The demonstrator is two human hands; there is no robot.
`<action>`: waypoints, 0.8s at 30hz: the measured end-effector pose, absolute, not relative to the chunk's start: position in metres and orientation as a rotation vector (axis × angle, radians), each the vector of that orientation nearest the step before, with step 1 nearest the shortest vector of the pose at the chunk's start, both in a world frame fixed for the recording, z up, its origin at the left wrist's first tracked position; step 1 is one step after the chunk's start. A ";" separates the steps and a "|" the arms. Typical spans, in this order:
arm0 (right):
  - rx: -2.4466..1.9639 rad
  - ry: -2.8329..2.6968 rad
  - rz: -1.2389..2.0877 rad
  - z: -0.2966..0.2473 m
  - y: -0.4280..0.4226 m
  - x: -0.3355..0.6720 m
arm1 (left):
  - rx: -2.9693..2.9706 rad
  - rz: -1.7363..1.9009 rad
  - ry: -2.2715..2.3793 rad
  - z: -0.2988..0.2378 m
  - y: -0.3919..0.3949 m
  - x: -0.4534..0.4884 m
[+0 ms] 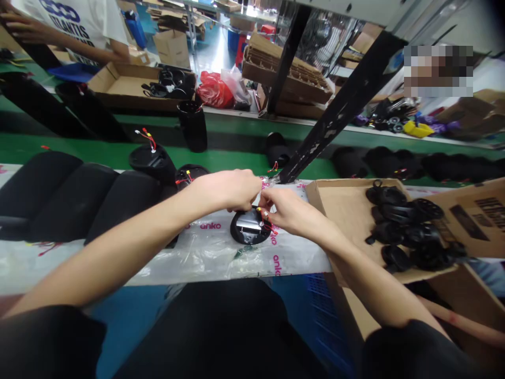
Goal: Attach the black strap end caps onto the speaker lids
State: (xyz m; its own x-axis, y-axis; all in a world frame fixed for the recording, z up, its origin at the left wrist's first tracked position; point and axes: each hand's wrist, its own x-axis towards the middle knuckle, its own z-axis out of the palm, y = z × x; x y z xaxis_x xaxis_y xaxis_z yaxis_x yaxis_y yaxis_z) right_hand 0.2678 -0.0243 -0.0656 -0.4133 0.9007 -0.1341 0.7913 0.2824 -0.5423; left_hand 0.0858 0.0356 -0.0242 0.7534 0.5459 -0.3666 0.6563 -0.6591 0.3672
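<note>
A round black part with a shiny silvery recess lies on the plastic-covered bench in front of me. Red wires with small white and yellow connectors stick up at its right side. Over its far edge, my left hand is closed with the fingers curled under; what they hold is hidden. My right hand is closed in a pinch at the far right edge, right beside the connectors. Whatever lies between its fingertips is too small to make out.
Black fabric-covered cylinders lie at the left, others stand or lie on the green conveyor. At the right, a cardboard box holds several black parts. A slanted black post rises behind the hands. A co-worker stands across.
</note>
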 end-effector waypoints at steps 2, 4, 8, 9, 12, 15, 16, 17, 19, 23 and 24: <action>-1.538 -2.333 0.830 -0.066 -0.026 0.274 | 2.458 -0.438 0.944 -0.013 0.036 0.099; -1.535 -2.294 0.910 -0.065 -0.030 0.279 | 2.441 -0.504 0.959 -0.006 0.035 0.105; -1.629 -2.224 1.139 -0.066 -0.038 0.280 | 2.433 -0.502 0.898 -0.008 0.032 0.099; -1.648 -2.212 1.151 -0.067 -0.039 0.278 | 2.439 -0.479 0.872 -0.011 0.032 0.096; -1.677 -2.225 1.095 -0.068 -0.038 0.272 | 2.507 -0.302 0.854 -0.024 0.033 0.091; -1.674 -2.285 1.109 -0.067 -0.031 0.270 | 2.543 -0.196 0.853 -0.032 0.038 0.095; -1.671 -2.290 1.128 -0.067 -0.029 0.270 | 2.542 -0.213 0.844 -0.032 0.041 0.097; -1.668 -2.286 1.145 -0.066 -0.027 0.271 | 2.534 -0.249 0.822 -0.030 0.044 0.098; -1.668 -2.259 1.165 -0.066 -0.025 0.271 | 2.499 -0.348 0.772 -0.025 0.050 0.101; -1.653 -2.201 1.186 -0.070 -0.028 0.273 | 2.497 -0.313 0.710 -0.022 0.056 0.103; -1.648 -2.185 1.188 -0.071 -0.030 0.274 | 2.527 -0.161 0.721 -0.025 0.056 0.103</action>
